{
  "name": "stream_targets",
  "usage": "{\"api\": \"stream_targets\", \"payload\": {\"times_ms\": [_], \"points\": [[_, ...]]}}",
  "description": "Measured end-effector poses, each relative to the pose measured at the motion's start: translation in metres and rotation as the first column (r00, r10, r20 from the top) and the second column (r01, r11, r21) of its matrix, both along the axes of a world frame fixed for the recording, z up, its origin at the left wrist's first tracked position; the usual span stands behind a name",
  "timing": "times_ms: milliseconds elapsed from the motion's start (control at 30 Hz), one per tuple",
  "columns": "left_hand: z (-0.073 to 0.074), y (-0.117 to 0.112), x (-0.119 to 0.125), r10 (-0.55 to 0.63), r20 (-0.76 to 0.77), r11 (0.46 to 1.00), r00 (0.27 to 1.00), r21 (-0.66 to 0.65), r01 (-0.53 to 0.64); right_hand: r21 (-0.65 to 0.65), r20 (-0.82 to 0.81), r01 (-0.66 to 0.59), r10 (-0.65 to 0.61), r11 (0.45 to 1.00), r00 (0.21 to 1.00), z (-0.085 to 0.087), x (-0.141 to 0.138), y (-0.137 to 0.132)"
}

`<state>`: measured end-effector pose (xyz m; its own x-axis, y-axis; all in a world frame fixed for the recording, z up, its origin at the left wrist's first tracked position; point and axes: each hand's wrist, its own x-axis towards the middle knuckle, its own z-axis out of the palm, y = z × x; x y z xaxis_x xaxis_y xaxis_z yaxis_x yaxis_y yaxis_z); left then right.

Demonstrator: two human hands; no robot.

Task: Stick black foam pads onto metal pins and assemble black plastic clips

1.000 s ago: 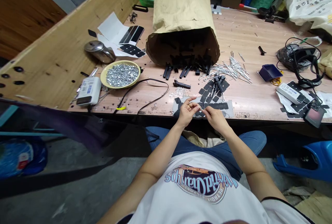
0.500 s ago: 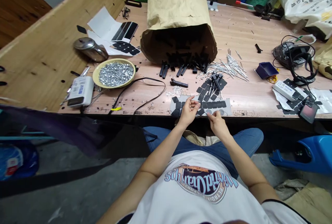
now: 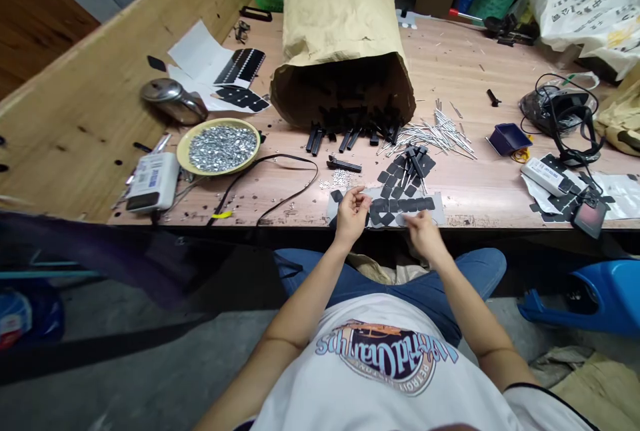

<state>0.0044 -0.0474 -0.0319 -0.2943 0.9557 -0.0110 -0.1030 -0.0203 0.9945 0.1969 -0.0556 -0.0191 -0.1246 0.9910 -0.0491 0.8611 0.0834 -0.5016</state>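
My left hand [image 3: 353, 214] is over the left part of a grey sheet [image 3: 435, 216] at the table's front edge. Its fingers are curled toward the thumb; anything between them is too small to make out. Over the sheet's right part is my right hand [image 3: 423, 232], its thumb and fingers pinched together and slightly blurred. What it pinches does not show. Black rounded square pads [image 3: 410, 204] lie in a row on the sheet. Just behind are more loose pads [image 3: 393, 176], black plastic parts with metal rods [image 3: 414, 159], one black part [image 3: 344, 164] and small silvery pieces [image 3: 336, 180].
A large paper bag [image 3: 340, 18] lies behind, black parts spilling from its mouth. Metal rods [image 3: 440, 134] are heaped beside it. To the left are a yellow bowl [image 3: 183, 151] of metal pieces, a black strap [image 3: 287, 201] and a metal pot [image 3: 173, 99]. A purple box [image 3: 509, 138] stands right.
My left hand has moved a little to the left, away from my right hand. My right hand has shifted slightly right and blurs with motion.
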Motion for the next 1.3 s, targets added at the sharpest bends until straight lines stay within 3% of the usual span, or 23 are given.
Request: {"api": "stream_targets", "payload": {"times_ms": [67,167,233,300,400,500,767,1033,1233,1300], "points": [[0.001,0.0,0.0,-0.009,0.005,1.0,1.0,0.008,0.009,-0.024,-0.047,-0.063,0.062,0.998,0.997,-0.002,-0.001,0.0],[-0.001,0.0,-0.001,0.006,0.002,1.0,1.0,0.03,-0.006,0.007,-0.048,0.101,-0.1,0.995,0.994,-0.003,0.002,0.004],[-0.002,0.0,-0.001,0.017,0.0,1.0,1.0,0.023,-0.017,-0.033,-0.084,0.105,-0.107,0.994,0.991,-0.003,0.004,0.004],[-0.002,-0.001,-0.002,0.01,-0.009,1.0,1.0,0.017,-0.01,-0.111,-0.186,-0.04,0.019,0.993,0.982,-0.002,0.002,-0.001],[-0.001,-0.002,-0.002,-0.006,-0.025,1.0,1.0,0.023,0.007,-0.146,-0.342,-0.284,0.221,0.948,0.913,0.0,-0.006,-0.017],[0.0,-0.002,-0.004,0.009,-0.034,1.0,0.999,0.02,-0.008,-0.17,-0.421,-0.39,0.291,0.905,0.859,0.004,-0.014,-0.031],[-0.003,-0.004,-0.012,0.051,-0.058,0.998,0.997,0.024,-0.05,-0.278,-0.714,-0.294,0.008,0.915,0.7,-0.002,-0.017,-0.029],[0.001,-0.004,-0.015,0.059,-0.045,0.998,0.997,-0.001,-0.059,-0.294,-0.759,-0.292,-0.036,0.91,0.65,-0.006,-0.023,-0.034],[0.012,-0.014,-0.005,-0.248,-0.034,0.964,0.968,-0.108,0.243,-0.195,-0.798,-0.197,-0.038,0.961,0.601,0.001,-0.029,-0.032],[0.015,-0.017,0.0,-0.269,0.012,0.957,0.963,-0.109,0.269,-0.169,-0.811,-0.188,-0.028,0.968,0.585,0.001,-0.031,-0.031]]}}
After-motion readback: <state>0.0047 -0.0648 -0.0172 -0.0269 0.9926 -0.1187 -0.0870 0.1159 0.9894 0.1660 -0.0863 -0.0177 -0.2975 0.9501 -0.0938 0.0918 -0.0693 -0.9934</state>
